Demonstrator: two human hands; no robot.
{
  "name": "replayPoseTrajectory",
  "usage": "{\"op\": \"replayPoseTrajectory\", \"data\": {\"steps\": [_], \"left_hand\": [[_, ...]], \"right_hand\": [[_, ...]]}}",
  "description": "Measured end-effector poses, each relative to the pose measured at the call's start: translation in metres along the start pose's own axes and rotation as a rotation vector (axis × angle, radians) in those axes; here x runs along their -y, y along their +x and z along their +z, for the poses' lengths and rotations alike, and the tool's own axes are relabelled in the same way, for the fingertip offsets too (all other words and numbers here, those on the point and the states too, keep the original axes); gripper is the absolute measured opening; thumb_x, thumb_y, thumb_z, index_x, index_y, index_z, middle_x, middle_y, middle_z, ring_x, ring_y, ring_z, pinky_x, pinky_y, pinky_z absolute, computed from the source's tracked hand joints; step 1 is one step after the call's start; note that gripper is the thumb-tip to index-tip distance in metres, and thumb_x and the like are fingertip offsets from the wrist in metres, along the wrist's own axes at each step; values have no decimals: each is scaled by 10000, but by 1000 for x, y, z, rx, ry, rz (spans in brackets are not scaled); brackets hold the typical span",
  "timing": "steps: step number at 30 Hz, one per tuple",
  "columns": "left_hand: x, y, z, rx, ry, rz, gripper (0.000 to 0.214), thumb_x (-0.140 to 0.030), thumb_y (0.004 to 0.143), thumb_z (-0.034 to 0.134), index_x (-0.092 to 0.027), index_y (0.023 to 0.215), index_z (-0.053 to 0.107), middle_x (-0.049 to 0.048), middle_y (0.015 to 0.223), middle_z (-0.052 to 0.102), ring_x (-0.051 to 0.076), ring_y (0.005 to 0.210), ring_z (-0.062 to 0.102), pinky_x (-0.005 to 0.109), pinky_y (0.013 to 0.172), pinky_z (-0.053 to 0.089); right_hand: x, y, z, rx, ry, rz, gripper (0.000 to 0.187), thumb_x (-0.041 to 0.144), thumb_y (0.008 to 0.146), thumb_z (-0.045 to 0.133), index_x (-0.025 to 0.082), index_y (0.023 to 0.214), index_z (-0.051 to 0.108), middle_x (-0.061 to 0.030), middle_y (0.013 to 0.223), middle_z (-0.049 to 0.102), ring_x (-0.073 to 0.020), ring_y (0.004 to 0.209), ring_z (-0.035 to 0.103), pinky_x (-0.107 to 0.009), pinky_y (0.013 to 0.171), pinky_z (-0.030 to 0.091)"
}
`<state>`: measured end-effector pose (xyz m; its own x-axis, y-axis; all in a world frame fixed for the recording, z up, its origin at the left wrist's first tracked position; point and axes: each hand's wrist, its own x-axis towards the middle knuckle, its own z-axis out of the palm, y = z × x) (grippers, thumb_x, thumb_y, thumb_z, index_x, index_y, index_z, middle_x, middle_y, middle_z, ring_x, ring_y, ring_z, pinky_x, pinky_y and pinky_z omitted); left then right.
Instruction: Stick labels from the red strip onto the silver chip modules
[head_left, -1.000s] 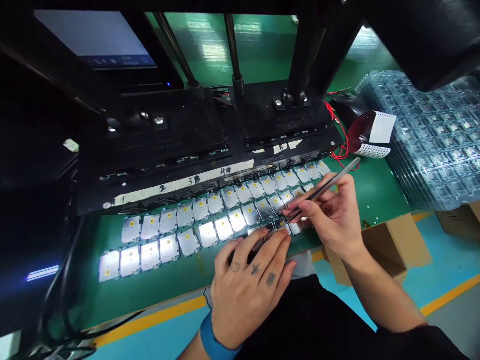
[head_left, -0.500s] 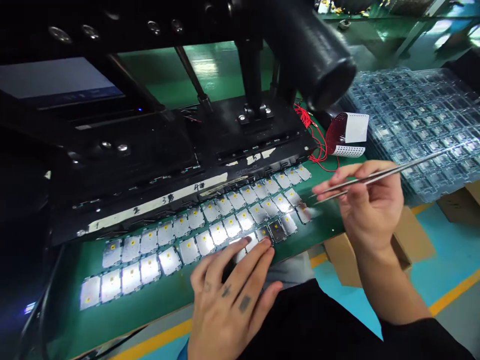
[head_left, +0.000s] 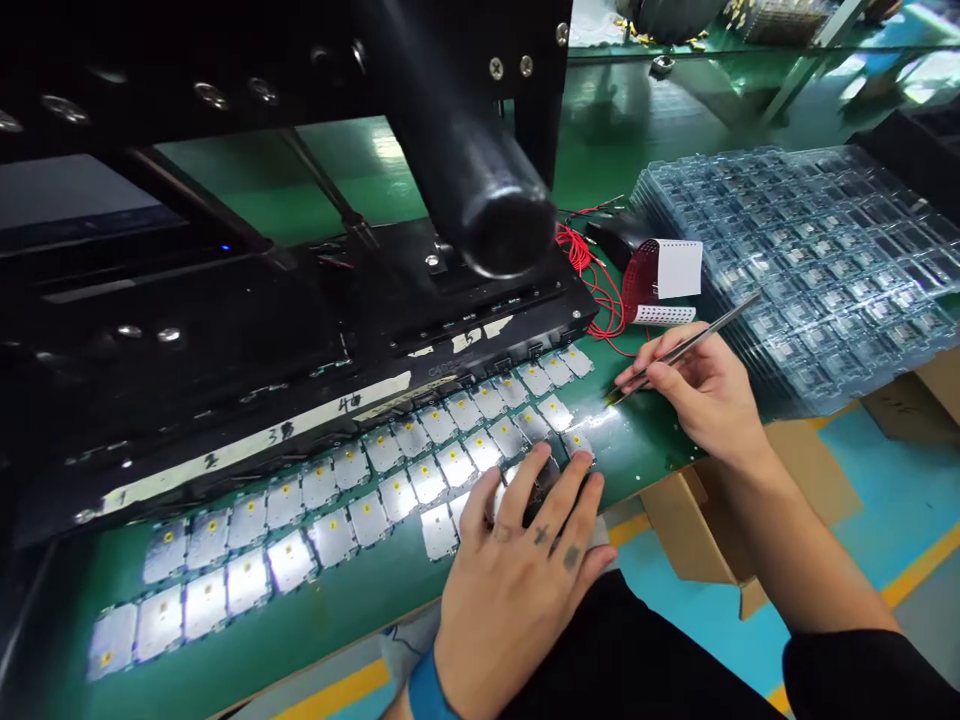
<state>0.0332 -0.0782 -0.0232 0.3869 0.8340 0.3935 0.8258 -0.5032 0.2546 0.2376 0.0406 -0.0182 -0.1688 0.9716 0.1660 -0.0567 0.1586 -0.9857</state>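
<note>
My left hand lies flat, fingers spread, on the green bench. Its fingertips rest on the near right end of several rows of small silver squares with yellow dots. My right hand is to the right of those rows, pinching a pair of metal tweezers. The tweezer tips point down-left and sit just above the green surface beside the last squares. Nothing shows between the tips.
A black fixture with numbered white tape stands behind the squares, and a thick black cylinder hangs over it. Red wires and a perforated red roll lie right of it. Stacked clear trays fill the right; cardboard boxes sit below the bench edge.
My right hand lifted the tweezers off the squares, swung right, then lowered the tips to the bench beside the rows. My left hand stayed on the near squares. The view shifted right.
</note>
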Motion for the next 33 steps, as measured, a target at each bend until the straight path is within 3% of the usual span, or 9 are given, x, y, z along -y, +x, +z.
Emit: {"op": "replayPoseTrajectory", "data": {"steps": [5, 19, 26, 33], "left_hand": [[0, -2, -1, -26, -18, -13, 363, -433, 1023, 487, -201, 1207, 696, 13, 1302, 705, 243, 1288, 503, 420, 1253, 106], [1, -5, 3, -21, -20, -7, 340, -393, 1005, 535, -181, 1212, 702, 32, 1263, 718, 253, 1273, 519, 434, 1254, 129], [-13, -1, 4, 16, -63, 9, 384, -433, 952, 625, -217, 1265, 678, 17, 1360, 667, 272, 1329, 490, 485, 1250, 128], [-28, 21, 22, 46, -4, -29, 504, -548, 960, 558, -213, 1331, 627, 36, 1493, 558, 294, 1403, 404, 508, 1259, 37]], "right_hand": [[0, 3, 3, -11, -39, 39, 203, 298, 899, 731, 219, 917, 544, 35, 811, 728, -92, 762, 752, -172, 704, 630], [-6, 2, 2, 15, -23, 91, 195, 280, 925, 692, 226, 929, 505, 37, 797, 713, -115, 762, 754, -212, 687, 651], [-8, 2, 0, 15, -80, 98, 212, 321, 929, 689, 231, 951, 499, 34, 797, 716, -120, 757, 751, -225, 684, 642], [-7, 1, -1, 20, -143, 92, 220, 341, 932, 686, 233, 943, 495, 31, 798, 734, -111, 734, 751, -208, 681, 615]]}}
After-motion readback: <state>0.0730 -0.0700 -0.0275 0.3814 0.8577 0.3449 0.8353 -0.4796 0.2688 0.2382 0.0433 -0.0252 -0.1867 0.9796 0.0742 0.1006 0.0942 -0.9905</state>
